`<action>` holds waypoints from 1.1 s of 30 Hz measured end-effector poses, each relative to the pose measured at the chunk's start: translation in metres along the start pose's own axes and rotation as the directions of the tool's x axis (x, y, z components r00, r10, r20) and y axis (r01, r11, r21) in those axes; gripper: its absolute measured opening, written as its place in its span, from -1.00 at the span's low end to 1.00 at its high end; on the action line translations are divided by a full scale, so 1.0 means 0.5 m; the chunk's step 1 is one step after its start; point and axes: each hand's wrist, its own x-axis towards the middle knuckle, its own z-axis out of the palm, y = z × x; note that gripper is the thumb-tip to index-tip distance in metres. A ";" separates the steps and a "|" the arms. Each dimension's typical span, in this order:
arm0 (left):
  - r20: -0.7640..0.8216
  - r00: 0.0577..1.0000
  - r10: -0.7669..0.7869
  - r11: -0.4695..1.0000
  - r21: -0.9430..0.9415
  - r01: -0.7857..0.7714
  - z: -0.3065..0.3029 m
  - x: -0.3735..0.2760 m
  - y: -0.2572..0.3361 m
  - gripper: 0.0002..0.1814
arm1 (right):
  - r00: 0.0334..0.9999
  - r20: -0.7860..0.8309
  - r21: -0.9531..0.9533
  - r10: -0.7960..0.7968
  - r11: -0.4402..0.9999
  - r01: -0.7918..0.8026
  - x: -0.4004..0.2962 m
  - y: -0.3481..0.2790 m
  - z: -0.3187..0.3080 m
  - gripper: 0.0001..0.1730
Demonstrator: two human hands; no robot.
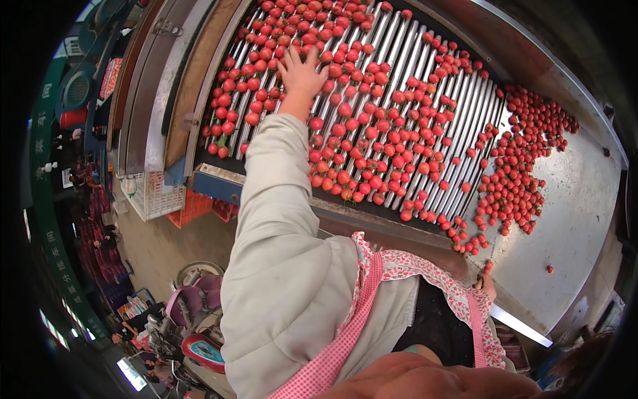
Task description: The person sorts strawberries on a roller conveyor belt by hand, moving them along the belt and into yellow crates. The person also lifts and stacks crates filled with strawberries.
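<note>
My left hand (302,75) reaches over a conveyor of shiny metal rollers (406,45), fingers spread. Small red tomatoes (309,38) lie at its fingertips; nothing is visibly gripped. More tomatoes (394,134) are scattered across the rollers, some with green stem bits, and a green leafy piece (222,151) rests near the left end. At the conveyor's right end, a metal tray (573,199) carries a dense pile of tomatoes (518,164). My right hand (487,288) is low by the tray's near edge, partly hidden by a floral apron sleeve. Tomatoes (488,267) show just beyond its fingers; whether it holds them is unclear.
A wooden and metal side rail (197,90) bounds the conveyor on the left. White (162,194) and orange plastic crates (192,207) sit below. A parked scooter (199,344) and a green sign band (50,199) with writing are farther left. One tomato (550,269) lies alone on the tray.
</note>
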 end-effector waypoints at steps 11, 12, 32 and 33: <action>-0.065 0.875 0.479 0.822 -0.314 -0.474 0.051 -0.251 0.301 -0.36 | 0.998 0.053 -0.111 -0.037 0.993 0.042 0.005 0.009 -0.012 -0.85; -0.090 0.839 0.536 0.780 -0.327 -0.533 0.046 -0.273 0.314 -0.40 | 0.998 0.061 -0.111 -0.034 0.993 0.040 0.007 0.004 -0.011 -0.85; 0.217 0.973 -0.082 0.995 -0.036 0.092 0.040 0.356 0.168 -0.19 | 0.969 0.133 -0.027 -0.207 0.977 0.212 0.009 0.037 -0.020 -0.86; 0.204 0.977 -0.069 0.995 -0.058 0.083 0.049 0.347 0.189 -0.20 | 0.969 0.128 -0.019 -0.213 0.976 0.218 0.014 0.029 -0.025 -0.86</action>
